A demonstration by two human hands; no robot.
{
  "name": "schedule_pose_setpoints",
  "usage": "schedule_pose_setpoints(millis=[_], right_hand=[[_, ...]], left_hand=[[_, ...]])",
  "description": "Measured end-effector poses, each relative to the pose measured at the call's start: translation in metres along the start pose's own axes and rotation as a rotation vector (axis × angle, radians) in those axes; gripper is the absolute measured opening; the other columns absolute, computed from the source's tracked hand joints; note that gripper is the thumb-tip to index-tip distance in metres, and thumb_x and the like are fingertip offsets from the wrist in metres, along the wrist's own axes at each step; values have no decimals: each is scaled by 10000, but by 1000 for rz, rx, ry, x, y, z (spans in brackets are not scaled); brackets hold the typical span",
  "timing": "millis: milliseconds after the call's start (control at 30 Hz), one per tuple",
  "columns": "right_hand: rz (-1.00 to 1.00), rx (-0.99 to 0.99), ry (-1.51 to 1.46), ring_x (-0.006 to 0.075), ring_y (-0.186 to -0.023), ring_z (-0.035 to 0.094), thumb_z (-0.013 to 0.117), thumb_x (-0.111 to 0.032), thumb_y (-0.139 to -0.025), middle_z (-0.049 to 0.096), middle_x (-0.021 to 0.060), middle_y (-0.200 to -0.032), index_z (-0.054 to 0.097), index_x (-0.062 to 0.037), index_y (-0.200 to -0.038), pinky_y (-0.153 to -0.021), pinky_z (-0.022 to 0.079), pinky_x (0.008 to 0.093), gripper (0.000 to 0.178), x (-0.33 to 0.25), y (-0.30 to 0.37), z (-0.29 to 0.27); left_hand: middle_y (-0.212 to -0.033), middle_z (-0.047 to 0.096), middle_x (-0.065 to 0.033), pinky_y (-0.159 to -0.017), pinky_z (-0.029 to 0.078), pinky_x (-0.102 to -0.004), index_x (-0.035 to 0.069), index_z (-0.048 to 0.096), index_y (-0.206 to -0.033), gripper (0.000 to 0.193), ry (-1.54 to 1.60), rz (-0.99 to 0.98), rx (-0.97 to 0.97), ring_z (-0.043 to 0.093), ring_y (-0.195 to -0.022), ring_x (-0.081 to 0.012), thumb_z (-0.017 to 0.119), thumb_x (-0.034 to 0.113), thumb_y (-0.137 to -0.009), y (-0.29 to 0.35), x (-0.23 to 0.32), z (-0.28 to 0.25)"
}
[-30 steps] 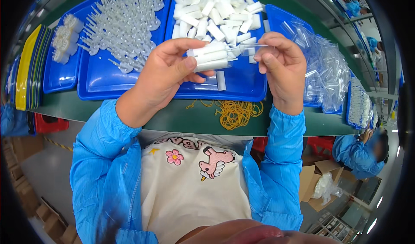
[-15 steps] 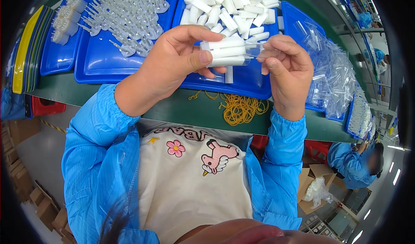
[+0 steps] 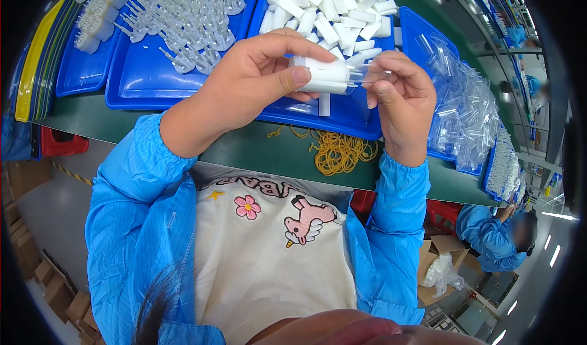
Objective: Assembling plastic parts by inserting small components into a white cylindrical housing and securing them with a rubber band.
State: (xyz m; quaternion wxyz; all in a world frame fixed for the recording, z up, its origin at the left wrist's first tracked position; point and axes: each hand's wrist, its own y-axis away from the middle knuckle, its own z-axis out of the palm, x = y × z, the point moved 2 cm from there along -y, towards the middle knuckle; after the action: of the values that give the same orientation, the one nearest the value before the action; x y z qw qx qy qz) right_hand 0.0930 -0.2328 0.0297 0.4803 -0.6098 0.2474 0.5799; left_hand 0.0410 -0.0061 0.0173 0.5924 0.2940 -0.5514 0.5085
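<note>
The green desk (image 3: 244, 152) is the largest thing, and it carries several trays. Taking the white bundle as the centre of the clock, the blue tray with stemmed parts (image 3: 139, 79) lies toward ten o'clock. The blue tray with white blocks (image 3: 358, 116) spreads beneath the bundle, its heap of blocks (image 3: 333, 9) at twelve. The pile of clear tubes (image 3: 468, 110) is between three and four.

The left hand (image 3: 260, 73) is at nine o'clock; its fingers and thumb are wrapped on the bundle and press it from two sides. The right hand (image 3: 400, 91) is at three; its thumb and first fingers are drawn near together, and they seem to pinch a thin clear piece (image 3: 375, 75) just beside the bundle's end. The yellow rubber bands (image 3: 345, 152) lie on the desk between five and six.

The white bundle (image 3: 324, 73) is above the tray, in the left hand. One second ago its end was more apart from the right fingers; now they are close. Half a second ago three white rows were visible, now a broad one above and a narrow one below, so it was probably rolled. By judgement, the work is now concentrated at this end, where thin rods (image 3: 356, 76) stick out.
</note>
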Motion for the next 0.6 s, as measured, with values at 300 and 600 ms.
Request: schedule_pose_setpoints(millis=[300, 600], right_hand=[[-53, -70, 31, 153, -794, 612, 673, 89, -804, 595, 135, -1038, 627, 49, -1038, -592, 511, 248, 242, -2, -1, -2], [-48, -76, 38, 142, -810, 591, 691, 72, -800, 580, 123, -1045, 635, 45, -1033, -641, 513, 254, 242, 0, -2, 0]], left_hand=[[-1152, 538, -91, -838, 567, -301, 9, 607, -1193, 302, 84, -11, 59, 632, -1030, -238, 595, 178, -942, 1, 0, 2], [-1140, 545, -89, -844, 563, -298, 10, 622, -1186, 312, 22, 31, 2, 606, -1047, -221, 623, 184, -927, 0, -3, 1]])
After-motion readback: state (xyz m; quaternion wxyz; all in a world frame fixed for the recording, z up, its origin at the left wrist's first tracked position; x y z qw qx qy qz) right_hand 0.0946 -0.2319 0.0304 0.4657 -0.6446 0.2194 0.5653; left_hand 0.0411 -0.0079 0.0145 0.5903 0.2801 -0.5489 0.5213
